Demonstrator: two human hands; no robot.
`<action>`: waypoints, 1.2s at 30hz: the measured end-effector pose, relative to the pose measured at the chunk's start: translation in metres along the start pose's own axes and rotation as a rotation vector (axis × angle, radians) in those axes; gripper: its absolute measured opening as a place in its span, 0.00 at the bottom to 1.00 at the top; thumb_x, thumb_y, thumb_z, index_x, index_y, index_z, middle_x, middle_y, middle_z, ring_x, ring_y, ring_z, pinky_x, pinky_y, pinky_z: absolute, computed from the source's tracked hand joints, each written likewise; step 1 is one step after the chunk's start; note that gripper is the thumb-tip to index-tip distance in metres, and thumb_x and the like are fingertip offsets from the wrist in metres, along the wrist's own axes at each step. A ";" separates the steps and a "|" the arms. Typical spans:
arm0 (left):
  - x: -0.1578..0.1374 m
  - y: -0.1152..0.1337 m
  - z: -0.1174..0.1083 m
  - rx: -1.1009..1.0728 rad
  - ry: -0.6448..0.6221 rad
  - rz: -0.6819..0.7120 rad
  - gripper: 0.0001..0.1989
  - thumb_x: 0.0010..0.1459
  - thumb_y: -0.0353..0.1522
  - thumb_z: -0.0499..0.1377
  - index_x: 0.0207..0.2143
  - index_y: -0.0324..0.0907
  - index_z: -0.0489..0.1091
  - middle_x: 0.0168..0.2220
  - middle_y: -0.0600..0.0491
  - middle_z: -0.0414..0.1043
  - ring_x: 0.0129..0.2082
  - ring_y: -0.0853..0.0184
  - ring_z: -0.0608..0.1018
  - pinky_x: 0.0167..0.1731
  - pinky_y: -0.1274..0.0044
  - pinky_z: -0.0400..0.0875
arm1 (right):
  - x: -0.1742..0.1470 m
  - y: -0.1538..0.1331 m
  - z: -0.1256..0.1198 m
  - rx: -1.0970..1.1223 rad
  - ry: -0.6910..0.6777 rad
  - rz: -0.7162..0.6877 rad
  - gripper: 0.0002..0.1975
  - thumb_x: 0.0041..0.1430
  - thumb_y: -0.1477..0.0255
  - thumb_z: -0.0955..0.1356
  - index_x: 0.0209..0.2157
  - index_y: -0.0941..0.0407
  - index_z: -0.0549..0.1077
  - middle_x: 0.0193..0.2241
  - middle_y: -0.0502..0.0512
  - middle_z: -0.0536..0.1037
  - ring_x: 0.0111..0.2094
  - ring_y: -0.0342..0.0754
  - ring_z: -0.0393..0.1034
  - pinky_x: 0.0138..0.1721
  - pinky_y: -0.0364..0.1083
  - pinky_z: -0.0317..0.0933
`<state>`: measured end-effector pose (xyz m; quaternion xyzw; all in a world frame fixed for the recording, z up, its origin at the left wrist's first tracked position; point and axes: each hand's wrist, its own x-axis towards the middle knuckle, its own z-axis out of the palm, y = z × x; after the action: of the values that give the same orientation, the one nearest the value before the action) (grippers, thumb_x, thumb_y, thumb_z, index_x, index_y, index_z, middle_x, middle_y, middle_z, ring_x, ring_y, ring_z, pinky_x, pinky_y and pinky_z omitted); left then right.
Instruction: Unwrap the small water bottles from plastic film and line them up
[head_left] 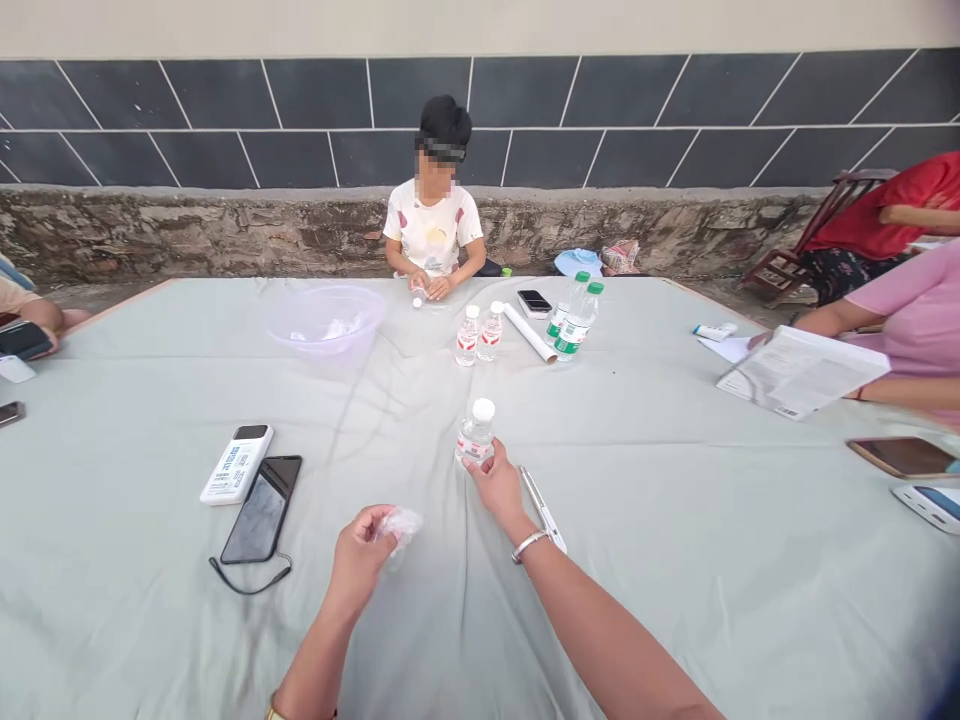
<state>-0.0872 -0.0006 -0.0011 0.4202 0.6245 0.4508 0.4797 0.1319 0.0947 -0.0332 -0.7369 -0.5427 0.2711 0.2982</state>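
My right hand (pixel 498 486) is closed round the lower part of a small clear bottle (pixel 475 436) with a white cap and a red-and-white label. The bottle stands upright at the middle of the table. To its left and nearer to me, my left hand (pixel 363 556) pinches a crumpled piece of clear plastic wrap (pixel 401 527). Two similar small bottles (pixel 466 338) stand side by side farther back. A slim white pen-like tool (pixel 543 510) lies just right of my right wrist.
A translucent purple basin (pixel 326 320) with white bits inside sits back left. Two green-capped bottles (pixel 576 322), a white roll (pixel 529 333) and a phone (pixel 534 303) are back right. A black phone (pixel 262 510) touches a white power bank (pixel 238 464). Across the table, a person (pixel 435 230) handles a small bottle.
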 end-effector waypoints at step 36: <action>0.318 0.189 -0.057 -0.073 0.346 -0.082 0.21 0.56 0.28 0.57 0.52 0.34 0.58 0.40 0.46 0.67 0.27 0.70 0.77 0.31 0.72 0.75 | 0.082 -0.047 0.077 -0.411 -0.306 -0.515 0.23 0.60 0.74 0.58 0.57 0.55 0.62 0.44 0.59 0.71 0.42 0.51 0.67 0.45 0.48 0.59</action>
<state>-0.1845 0.3402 0.1194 0.2930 0.6974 0.5189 0.3981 0.0684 0.1955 -0.0571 -0.5715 -0.7920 0.1794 0.1178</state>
